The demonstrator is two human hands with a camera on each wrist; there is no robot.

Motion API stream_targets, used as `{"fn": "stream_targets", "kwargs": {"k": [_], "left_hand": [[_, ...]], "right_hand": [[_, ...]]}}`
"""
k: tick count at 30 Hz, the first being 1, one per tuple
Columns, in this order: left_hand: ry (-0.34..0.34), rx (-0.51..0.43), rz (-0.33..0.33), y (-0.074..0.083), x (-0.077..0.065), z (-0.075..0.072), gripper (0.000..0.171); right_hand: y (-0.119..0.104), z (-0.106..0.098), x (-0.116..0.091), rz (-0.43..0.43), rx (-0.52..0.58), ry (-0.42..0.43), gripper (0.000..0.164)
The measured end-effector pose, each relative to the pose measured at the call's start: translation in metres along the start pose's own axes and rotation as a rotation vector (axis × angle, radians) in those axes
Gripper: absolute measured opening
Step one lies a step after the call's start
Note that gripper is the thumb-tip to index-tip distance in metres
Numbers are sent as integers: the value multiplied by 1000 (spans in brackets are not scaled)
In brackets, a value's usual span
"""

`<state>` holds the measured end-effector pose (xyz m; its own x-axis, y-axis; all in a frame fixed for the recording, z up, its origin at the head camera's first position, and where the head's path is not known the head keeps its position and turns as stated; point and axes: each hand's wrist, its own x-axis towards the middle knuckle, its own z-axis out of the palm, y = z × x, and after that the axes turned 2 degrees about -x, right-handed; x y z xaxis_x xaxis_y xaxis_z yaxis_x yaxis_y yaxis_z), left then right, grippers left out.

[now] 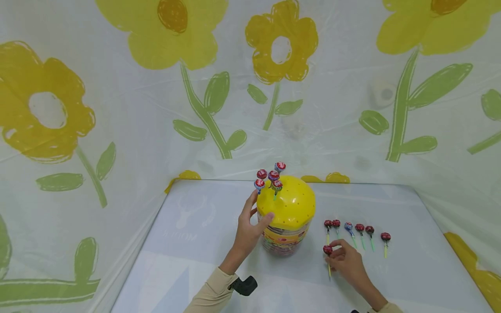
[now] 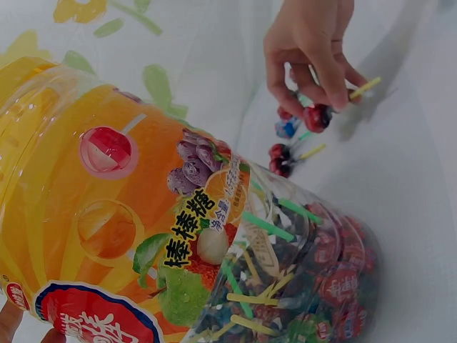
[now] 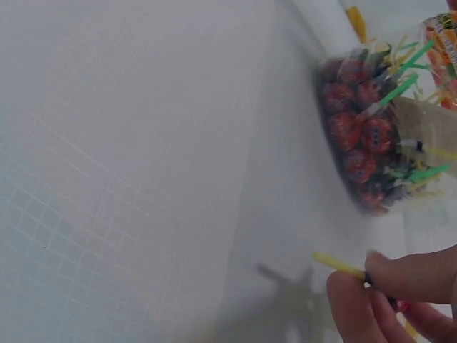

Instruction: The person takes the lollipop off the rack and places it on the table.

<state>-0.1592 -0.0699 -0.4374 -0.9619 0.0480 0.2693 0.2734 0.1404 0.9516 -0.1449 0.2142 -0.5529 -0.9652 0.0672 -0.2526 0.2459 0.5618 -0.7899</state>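
A clear candy jar [image 2: 314, 279] with a yellow lid [image 1: 295, 202] stands on the table. Several wrapped lollipops [image 1: 274, 175] stick up from the lid's left part. My left hand [image 1: 248, 232] grips the jar at its upper left, thumb on the lid's edge; in the left wrist view only fingertips show at the lower left corner. Right of the jar, my right hand [image 1: 346, 261] pinches a red lollipop [image 1: 328, 250] by its yellow stick [image 3: 335, 264], just below the candy. The stick's lower end points down, free of the fingers.
Beyond the right hand, several lollipops [image 1: 360, 228] lie in a loose row on the pale table [image 1: 188, 243], with one [image 1: 385, 237] apart at the right. More lollipops fill the jar's bottom. A flower-printed curtain [image 1: 328, 117] surrounds the table's back and sides.
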Motion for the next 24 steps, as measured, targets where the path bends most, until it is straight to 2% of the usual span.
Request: {"fn": "stream_targets", "kwargs": {"k": [5, 14, 19, 24], "left_hand": [[17, 11, 29, -29, 4, 3, 73], [20, 9, 38, -29, 4, 2, 72], [10, -6, 42, -31, 5, 2, 71], [14, 5, 30, -29, 4, 2, 73]], "right_hand": [[6, 4, 5, -4, -96, 16, 40], [7, 8, 7, 25, -122, 14, 39], [5, 7, 6, 47, -174, -4, 41], [-1, 2, 2, -26, -252, 38, 42]]}}
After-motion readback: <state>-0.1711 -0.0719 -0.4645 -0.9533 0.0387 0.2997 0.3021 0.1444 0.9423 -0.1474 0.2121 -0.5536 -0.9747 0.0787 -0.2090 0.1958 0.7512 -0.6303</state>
